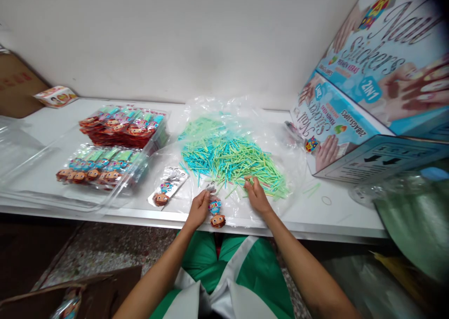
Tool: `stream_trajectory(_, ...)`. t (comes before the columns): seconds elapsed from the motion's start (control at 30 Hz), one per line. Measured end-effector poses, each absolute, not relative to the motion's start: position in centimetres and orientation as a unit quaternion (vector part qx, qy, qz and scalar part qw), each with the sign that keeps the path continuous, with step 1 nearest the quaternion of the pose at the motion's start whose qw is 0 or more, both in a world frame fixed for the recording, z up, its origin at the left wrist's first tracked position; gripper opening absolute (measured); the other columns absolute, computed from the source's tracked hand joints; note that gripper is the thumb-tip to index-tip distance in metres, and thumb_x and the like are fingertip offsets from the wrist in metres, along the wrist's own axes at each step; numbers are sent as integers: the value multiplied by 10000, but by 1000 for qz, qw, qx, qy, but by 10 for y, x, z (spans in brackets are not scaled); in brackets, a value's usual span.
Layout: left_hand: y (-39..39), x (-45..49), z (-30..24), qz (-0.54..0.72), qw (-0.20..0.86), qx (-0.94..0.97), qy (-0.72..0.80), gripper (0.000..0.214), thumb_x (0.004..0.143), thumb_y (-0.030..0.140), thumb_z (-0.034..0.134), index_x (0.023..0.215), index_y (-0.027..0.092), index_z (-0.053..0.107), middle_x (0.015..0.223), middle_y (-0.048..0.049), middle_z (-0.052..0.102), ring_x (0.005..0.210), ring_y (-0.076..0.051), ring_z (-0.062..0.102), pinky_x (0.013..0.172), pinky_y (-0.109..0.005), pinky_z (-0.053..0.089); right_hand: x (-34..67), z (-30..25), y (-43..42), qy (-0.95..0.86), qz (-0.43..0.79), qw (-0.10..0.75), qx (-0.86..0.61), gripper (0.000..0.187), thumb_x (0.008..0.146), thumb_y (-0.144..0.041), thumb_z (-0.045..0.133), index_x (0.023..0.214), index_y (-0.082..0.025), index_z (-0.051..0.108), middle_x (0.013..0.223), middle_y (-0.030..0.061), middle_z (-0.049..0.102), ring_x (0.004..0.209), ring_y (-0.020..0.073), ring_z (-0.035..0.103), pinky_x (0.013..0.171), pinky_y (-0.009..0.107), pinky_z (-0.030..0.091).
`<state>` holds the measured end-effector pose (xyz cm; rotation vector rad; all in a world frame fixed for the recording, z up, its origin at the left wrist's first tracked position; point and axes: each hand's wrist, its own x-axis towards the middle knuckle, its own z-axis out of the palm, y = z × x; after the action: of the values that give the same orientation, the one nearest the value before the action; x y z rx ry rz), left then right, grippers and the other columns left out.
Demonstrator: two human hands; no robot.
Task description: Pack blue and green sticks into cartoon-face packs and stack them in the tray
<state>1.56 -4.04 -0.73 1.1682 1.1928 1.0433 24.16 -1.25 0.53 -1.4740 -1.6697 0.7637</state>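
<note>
My left hand (199,209) pinches the edge of a small printed packet (216,211) with a cartoon face, over the table's front edge. My right hand (257,195) is closed at the near side of a loose heap of thin green and blue sticks (231,157); its fingertips seem to hold some sticks, though how many I cannot make out. The heap lies on a spread clear plastic bag (245,211). Left of my left hand, another packet (166,188) of the same print lies flat on the table.
A clear plastic tray (119,188) on the left holds stacks of filled packets (121,122). Large nail sticker boxes (372,76) stand at the right. A small box (56,97) and a brown carton (19,85) are at the far left. A rubber band (326,200) lies on the right.
</note>
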Motion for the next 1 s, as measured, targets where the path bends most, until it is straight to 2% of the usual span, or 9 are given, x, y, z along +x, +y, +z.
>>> stream_trajectory(0.17, -38, 14, 1, 456, 590, 455, 487, 435, 826, 489, 473, 1021, 122, 598, 892, -106, 699, 854, -234, 654, 790, -374, 496, 239, 8, -16, -676, 283, 369, -572, 237, 933, -372, 270, 877, -202, 424, 770, 15, 508, 706, 144, 490, 712, 274, 418)
stream_trajectory(0.27, -37, 14, 17, 469, 602, 434, 479, 439, 803, 477, 517, 996, 95, 617, 880, -124, 705, 864, -243, 656, 802, -375, 492, 237, 18, -17, -698, 268, 357, -560, 225, 941, -369, 263, 892, -207, 411, 754, 7, 499, 696, 150, 494, 699, 274, 405)
stream_trajectory(0.4, -37, 16, 38, 485, 605, 419, 472, 420, 750, 448, 599, 956, 83, 637, 856, -127, 707, 813, -240, 663, 752, -356, 508, 239, 39, -18, -791, 179, 241, -533, 195, 947, -312, 279, 935, -187, 428, 809, 41, 529, 725, 169, 508, 665, 272, 372)
stream_trajectory(0.47, -38, 18, 45, 497, 574, 438, 482, 386, 742, 425, 617, 960, 107, 642, 842, -102, 705, 820, -226, 660, 757, -340, 505, 238, 52, -20, -837, 122, 149, -512, 190, 939, -288, 312, 885, -177, 456, 797, 55, 544, 718, 179, 505, 638, 277, 346)
stream_trajectory(0.57, -38, 26, 53, 506, 473, 503, 518, 328, 813, 409, 529, 1007, 167, 636, 924, -77, 689, 897, -208, 635, 796, -326, 487, 230, 68, -27, -875, 49, 54, -478, 189, 928, -268, 355, 847, -164, 490, 769, 61, 562, 699, 184, 499, 624, 286, 310)
stream_trajectory(0.7, -37, 48, 59, 468, 326, 636, 520, 306, 885, 328, 410, 1067, 193, 616, 1047, -93, 642, 1015, -211, 567, 910, -363, 417, 209, 81, -37, -896, 14, 23, -444, 167, 923, -194, 354, 884, -144, 508, 821, 78, 576, 748, 189, 511, 675, 302, 306)
stream_trajectory(0.77, -37, 56, 60, 451, 307, 663, 513, 302, 886, 311, 402, 1047, 180, 621, 1038, -104, 637, 1021, -221, 555, 926, -379, 397, 203, 83, -40, -898, 21, 19, -439, 167, 917, -160, 345, 881, -142, 507, 822, 80, 574, 763, 191, 517, 692, 308, 312)
stream_trajectory(0.83, -38, 58, 59, 452, 352, 637, 516, 293, 877, 331, 419, 1003, 172, 630, 989, -102, 649, 982, -220, 574, 901, -375, 414, 205, 84, -41, -893, 50, 30, -446, 168, 926, -194, 340, 895, -151, 499, 828, 76, 574, 760, 188, 524, 677, 296, 323)
stream_trajectory(1.0, -42, 45, 60, 449, 618, 420, 490, 357, 792, 434, 541, 927, 113, 621, 823, -108, 694, 770, -207, 651, 767, -356, 483, 222, 92, -38, -831, 215, 147, -492, 228, 955, -338, 277, 982, -181, 440, 831, 39, 564, 721, 163, 544, 628, 259, 358)
